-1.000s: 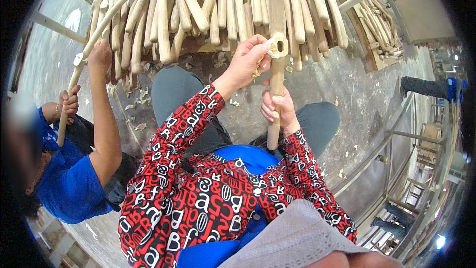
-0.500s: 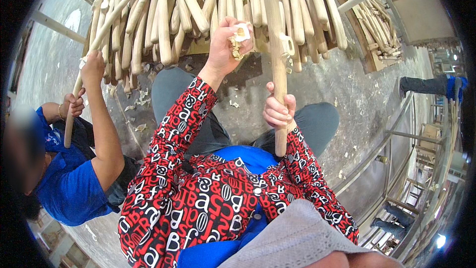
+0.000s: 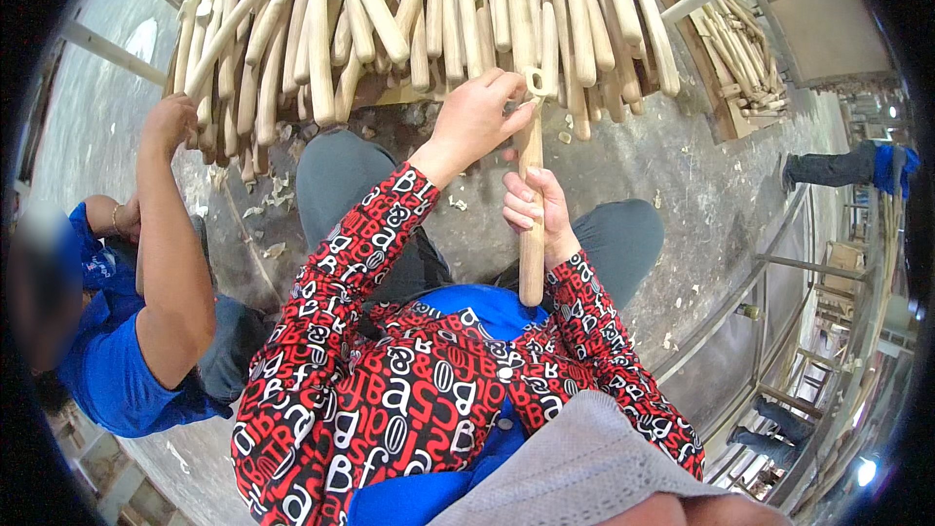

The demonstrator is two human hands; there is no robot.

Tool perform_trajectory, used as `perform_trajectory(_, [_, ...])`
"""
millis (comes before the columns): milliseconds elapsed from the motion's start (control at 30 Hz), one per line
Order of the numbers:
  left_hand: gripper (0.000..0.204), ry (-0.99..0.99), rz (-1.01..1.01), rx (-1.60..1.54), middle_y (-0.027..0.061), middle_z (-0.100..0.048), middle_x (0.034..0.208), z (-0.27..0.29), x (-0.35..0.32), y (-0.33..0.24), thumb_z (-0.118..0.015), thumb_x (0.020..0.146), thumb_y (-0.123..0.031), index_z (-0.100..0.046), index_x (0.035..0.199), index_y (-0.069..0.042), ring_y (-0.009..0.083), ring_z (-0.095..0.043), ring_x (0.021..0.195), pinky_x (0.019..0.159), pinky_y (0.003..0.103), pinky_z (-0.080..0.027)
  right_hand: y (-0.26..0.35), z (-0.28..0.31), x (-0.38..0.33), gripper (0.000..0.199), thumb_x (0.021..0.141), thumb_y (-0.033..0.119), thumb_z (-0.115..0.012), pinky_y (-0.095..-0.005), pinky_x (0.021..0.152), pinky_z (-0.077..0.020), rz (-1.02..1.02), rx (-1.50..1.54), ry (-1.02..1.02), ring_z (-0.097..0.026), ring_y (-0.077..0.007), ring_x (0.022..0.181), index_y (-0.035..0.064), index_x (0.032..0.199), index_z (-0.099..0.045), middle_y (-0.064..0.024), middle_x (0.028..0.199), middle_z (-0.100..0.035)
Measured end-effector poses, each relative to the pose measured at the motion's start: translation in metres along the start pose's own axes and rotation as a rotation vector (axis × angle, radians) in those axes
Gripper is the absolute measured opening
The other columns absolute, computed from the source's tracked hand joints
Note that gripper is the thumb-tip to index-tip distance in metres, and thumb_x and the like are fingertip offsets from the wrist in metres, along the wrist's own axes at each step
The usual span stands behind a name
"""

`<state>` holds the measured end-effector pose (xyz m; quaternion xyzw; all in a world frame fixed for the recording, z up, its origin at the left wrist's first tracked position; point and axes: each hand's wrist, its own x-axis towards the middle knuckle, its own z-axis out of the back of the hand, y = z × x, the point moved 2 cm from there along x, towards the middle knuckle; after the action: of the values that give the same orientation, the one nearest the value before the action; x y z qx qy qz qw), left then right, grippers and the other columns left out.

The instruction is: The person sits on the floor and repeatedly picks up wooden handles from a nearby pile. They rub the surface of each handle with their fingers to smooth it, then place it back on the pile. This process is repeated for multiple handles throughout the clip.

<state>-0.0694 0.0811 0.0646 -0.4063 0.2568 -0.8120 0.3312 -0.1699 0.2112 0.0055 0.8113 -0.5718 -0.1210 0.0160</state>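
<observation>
My right hand [image 3: 536,206] is wrapped round the lower part of a pale wooden stick [image 3: 531,268]. The stick stretches away from my lap toward the pile, and a small loop-shaped lug [image 3: 536,83] sticks out of its side. Against that lug, my left hand [image 3: 482,120] is closed, thumb and fingers pinched at the stick just below the loop. What lies between those fingertips, if anything, is hidden. Many similar wooden sticks [image 3: 321,49] are heaped ahead of me, some with lugs or knobs.
A co-worker in a blue shirt [image 3: 122,365] sits at my left, one hand [image 3: 170,122] beside the heap. More thin sticks [image 3: 740,54] lie on a board at the far right. Shavings [image 3: 278,197] litter the concrete floor, and metal rails [image 3: 750,292] run along the right.
My left hand has moved right to the lug; the crumpled whitish piece in it no longer shows. The stick has shifted slightly left. The co-worker no longer visibly holds a stick.
</observation>
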Motion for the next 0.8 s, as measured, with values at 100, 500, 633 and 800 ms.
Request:
perform_trajectory(100, [0.016, 0.104, 0.053, 0.117, 0.0118, -0.061, 0.077, -0.004, -0.002, 0.003, -0.064, 0.08, -0.02, -0.06, 0.081, -0.004, 0.0301, -0.062, 0.073, 0.065, 0.039, -0.051, -0.004, 0.004, 0.002, 0.034, 0.094, 0.018, -0.045, -0.0228, 0.038, -0.0377, 0.008, -0.062, -0.051, -0.037, -0.0067, 0.041, 0.0034, 0.125, -0.045, -0.0007, 0.064, -0.042])
perform_trajectory(500, [0.008, -0.169, 0.345, -0.295, 0.0175, -0.061, 0.077, 0.02, 0.018, 0.041, -0.055, 0.079, -0.006, -0.056, 0.084, 0.0, 0.0286, -0.061, 0.067, 0.061, 0.037, -0.048, -0.001, 0.009, 0.001, 0.034, 0.092, 0.017, -0.046, -0.0232, 0.038, -0.0365, -0.053, 0.28, 0.072, -0.039, -0.0074, 0.041, -0.0003, 0.122, -0.046, -0.0013, 0.065, -0.042])
perform_trajectory(633, [0.01, 0.06, 0.099, -0.158, 0.0161, -0.061, 0.08, 0.005, 0.007, 0.028, -0.052, 0.079, -0.007, -0.057, 0.087, -0.004, 0.0356, -0.06, 0.078, 0.068, 0.042, -0.048, 0.005, 0.013, 0.004, 0.031, 0.091, 0.016, -0.048, -0.0239, 0.039, -0.0354, -0.068, 0.184, 0.009, -0.038, -0.0079, 0.042, 0.0012, 0.118, -0.05, -0.0014, 0.065, -0.043])
perform_trajectory(800, [0.022, 0.203, 0.042, 0.057, 0.0172, -0.061, 0.078, -0.016, -0.006, 0.023, -0.049, 0.083, -0.021, -0.061, 0.081, -0.003, 0.0354, -0.061, 0.076, 0.068, 0.044, -0.048, -0.002, 0.012, 0.01, 0.029, 0.09, 0.018, -0.051, -0.024, 0.04, -0.0355, -0.048, 0.047, -0.13, -0.038, -0.0092, 0.044, 0.0026, 0.114, -0.051, -0.0021, 0.066, -0.043])
